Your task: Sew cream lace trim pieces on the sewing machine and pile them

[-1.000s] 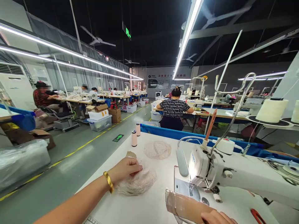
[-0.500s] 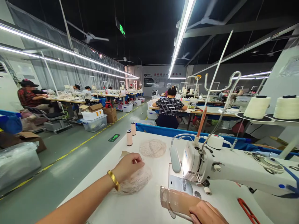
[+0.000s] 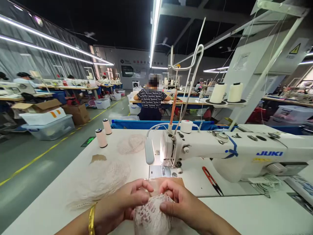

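Observation:
Right in front of me, my left hand [image 3: 122, 199] and my right hand [image 3: 179, 204] both grip a piece of white openwork lace [image 3: 154, 217], thumbs on top and fingers curled in. Behind and partly under the hands lies a brown piece with a clear plastic edge [image 3: 178, 181]; the hands cover most of it. A loose heap of pale lace [image 3: 107, 176] rests on the table [image 3: 49, 212] left of my left hand, with a small brown scrap [image 3: 98, 158] at its far side. Farther back sits another lace bundle [image 3: 132, 143]. The sewing machine [image 3: 168, 150] stands just beyond my hands.
Red-handled thread snips [image 3: 212, 181] lie right of the needle area. Two pale thread spools [image 3: 101, 137] stand at the far left of the table. Coiled white cable [image 3: 266, 184] lies beneath the machine arm. A person [image 3: 153, 99] sits ahead, back turned.
My left hand has come from the lace heap to the middle, and lace is now between both hands. My right hand has moved from the brown piece's end onto the lace. The view has turned right.

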`<state>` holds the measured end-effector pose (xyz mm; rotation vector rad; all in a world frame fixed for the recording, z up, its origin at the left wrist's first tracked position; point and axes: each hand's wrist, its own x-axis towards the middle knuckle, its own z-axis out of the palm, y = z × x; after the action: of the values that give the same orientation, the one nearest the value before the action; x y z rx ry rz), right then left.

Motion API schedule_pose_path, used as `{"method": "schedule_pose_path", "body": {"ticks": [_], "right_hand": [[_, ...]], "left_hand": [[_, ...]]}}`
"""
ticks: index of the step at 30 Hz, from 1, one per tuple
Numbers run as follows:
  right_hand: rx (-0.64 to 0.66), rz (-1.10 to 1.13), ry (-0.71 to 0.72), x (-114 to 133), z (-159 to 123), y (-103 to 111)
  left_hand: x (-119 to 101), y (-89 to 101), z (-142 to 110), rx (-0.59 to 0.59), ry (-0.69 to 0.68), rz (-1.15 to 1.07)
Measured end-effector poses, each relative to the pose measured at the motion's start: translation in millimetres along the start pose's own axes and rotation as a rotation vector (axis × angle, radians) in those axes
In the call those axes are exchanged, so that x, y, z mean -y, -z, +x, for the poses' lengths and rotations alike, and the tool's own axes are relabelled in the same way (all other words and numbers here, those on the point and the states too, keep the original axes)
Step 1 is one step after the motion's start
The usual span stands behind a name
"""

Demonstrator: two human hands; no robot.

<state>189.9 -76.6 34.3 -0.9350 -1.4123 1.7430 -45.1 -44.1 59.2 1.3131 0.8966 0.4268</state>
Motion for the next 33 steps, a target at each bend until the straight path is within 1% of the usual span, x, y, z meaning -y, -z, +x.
{"method": "schedule_pose_path", "body": {"ticks": [2, 4, 5, 7, 10, 13, 17, 20, 23, 25, 27, 30, 33], "right_hand": [[-0.020, -0.105, -0.050, 5.0, -2.2, 6.9], [-0.035, -0.206, -0.067, 9.2, -1.8, 15.4], [-0.047, -0.244, -0.067, 10.6, -0.8, 19.8], [-0.088, -0.330, -0.039, 11.3, 2.1, 27.7], [-0.215, -0.502, 0.081, 5.4, 6.8, 34.0], [-0.327, -0.599, 0.199, -5.1, 9.5, 33.6], [-0.356, -0.657, 0.244, -14.4, 8.7, 32.1], [-0.366, -0.712, 0.258, -17.0, 7.7, 32.5], [-0.369, -0.749, 0.328, -19.0, 8.2, 32.3], [-0.378, -0.764, 0.386, -20.5, 8.5, 31.3], [-0.395, -0.774, 0.441, -21.7, 8.3, 29.9], [-0.404, -0.768, 0.485, -22.3, 6.9, 27.9], [-0.409, -0.758, 0.493, -22.8, 5.6, 26.8]], "left_hand": [[5.4, -2.8, 20.9, 0.107, 0.008, 0.034], [6.9, -6.2, 40.4, 0.152, -0.025, 0.086], [6.6, -7.7, 48.6, 0.148, -0.052, 0.127], [5.9, -9.8, 61.0, 0.093, -0.108, 0.241], [10.0, -12.1, 71.0, -0.009, -0.182, 0.389], [20.5, -15.1, 73.9, -0.043, -0.257, 0.413], [30.2, -17.4, 71.5, -0.125, -0.334, 0.495], [29.2, -17.6, 68.9, -0.188, -0.366, 0.567], [24.6, -19.4, 66.8, -0.234, -0.431, 0.602], [21.7, -22.1, 65.5, -0.243, -0.468, 0.569], [20.3, -25.1, 64.6, -0.216, -0.445, 0.479], [22.9, -28.2, 64.8, -0.182, -0.351, 0.363], [29.8, -29.0, 66.5, -0.198, -0.346, 0.300]]}}
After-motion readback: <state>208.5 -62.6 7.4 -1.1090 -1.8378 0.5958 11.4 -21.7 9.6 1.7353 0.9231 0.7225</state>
